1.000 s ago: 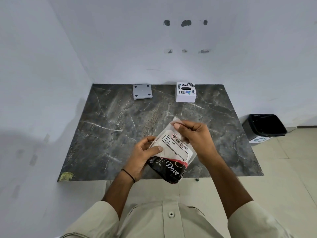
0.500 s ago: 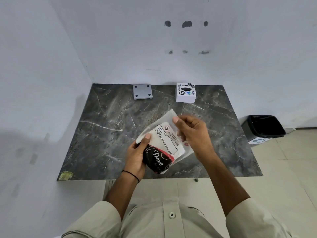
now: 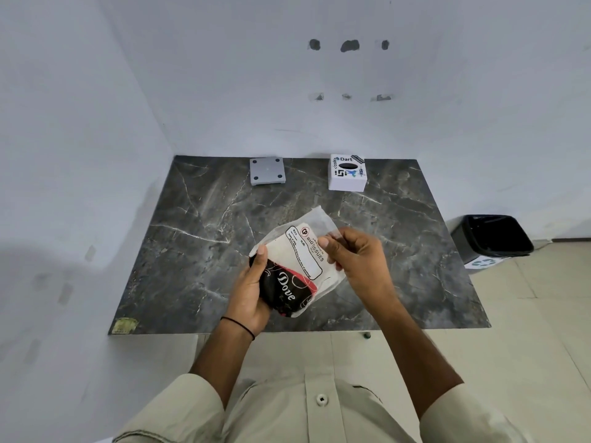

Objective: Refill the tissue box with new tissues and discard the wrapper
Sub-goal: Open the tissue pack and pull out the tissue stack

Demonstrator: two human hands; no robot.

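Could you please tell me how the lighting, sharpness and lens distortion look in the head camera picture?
Head view: even, soft light with no harsh glare; a faint shadow falls on the left wall; the wide lens bows the dark marble table edges and stretches the corners; the tissue pack print reads sharply between the left hand and right hand; the tissue box and bin stay clear.

dark grey marble table [image 3: 198,251] with white veins, white tissue pack [image 3: 300,263] going black-and-red at the gripped end
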